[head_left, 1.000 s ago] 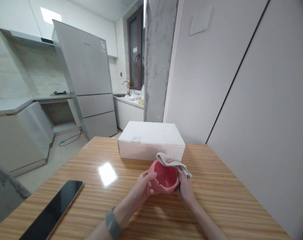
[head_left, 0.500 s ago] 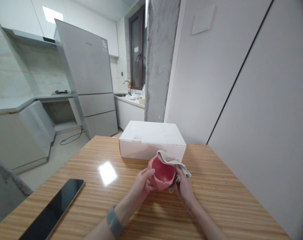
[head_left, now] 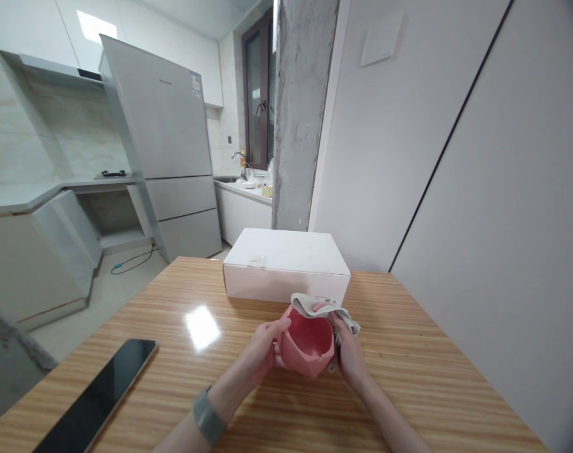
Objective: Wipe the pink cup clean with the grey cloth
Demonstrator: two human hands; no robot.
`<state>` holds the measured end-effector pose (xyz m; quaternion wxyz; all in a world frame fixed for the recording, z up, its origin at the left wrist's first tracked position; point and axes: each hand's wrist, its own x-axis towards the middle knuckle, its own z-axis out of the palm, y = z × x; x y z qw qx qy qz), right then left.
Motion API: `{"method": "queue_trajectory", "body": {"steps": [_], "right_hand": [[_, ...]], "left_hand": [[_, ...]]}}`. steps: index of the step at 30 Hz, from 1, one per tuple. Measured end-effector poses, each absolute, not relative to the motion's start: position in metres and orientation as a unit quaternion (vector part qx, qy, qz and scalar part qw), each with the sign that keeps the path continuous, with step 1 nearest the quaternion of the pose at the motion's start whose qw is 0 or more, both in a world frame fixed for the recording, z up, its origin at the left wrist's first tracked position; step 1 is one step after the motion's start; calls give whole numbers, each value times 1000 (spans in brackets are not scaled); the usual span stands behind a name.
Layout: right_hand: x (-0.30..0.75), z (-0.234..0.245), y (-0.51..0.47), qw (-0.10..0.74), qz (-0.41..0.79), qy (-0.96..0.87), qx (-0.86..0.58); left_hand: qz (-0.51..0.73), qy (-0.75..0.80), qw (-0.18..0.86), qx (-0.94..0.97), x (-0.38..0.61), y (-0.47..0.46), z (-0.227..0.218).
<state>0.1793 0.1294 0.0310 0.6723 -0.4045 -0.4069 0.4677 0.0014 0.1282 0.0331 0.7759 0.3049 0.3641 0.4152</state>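
A pink faceted bowl (head_left: 308, 362) is held above the table, tilted so that its hollow inside faces me. My left hand (head_left: 265, 346) grips its left side, thumb over the rim and fingers underneath. Wrapped in my right hand (head_left: 350, 352) is a light grey cloth (head_left: 310, 306), pressed against the bowl's right side and far rim. The cloth covers part of that rim and hides some of my right fingers.
Just behind the bowl, a white cardboard box (head_left: 286, 253) lies on the wood-grain table (head_left: 173, 384). A black smartphone (head_left: 100, 393) rests at the left. Beyond the table stand a grey fridge (head_left: 166, 126) and a concrete pillar (head_left: 298, 119).
The bowl has turned and come slightly down and nearer to me. The cloth's folded edge has dropped a little along the far rim. Both hands keep their hold.
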Motion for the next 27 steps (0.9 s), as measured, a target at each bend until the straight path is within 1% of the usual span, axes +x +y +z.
{"method": "queue_trajectory", "body": {"steps": [2,5,7,12,15,20,24,27], "right_hand": [[181,30,132,675,463,-415,-397],[184,29,135,678,454,-426,-391],[185,28,136,682,447,-420,-398],[184,21,132,677,446,-398,-429],[181,19,129,672,449,-393,-438],[177,26,128,667,445,-410,-435],[176,35,128,666,426,-442,-424],[178,36,127,672,407,-443,-432]], "left_hand": [[437,353,770,303,4,126,36],[461,293,779,309,5,122,41],[446,280,789,315,5,122,41],[359,376,774,360,0,126,39],[348,395,762,378,-3,129,39],[404,384,760,334,1,127,38],[474,305,772,293,9,120,40],[449,289,791,299,9,118,43]]}}
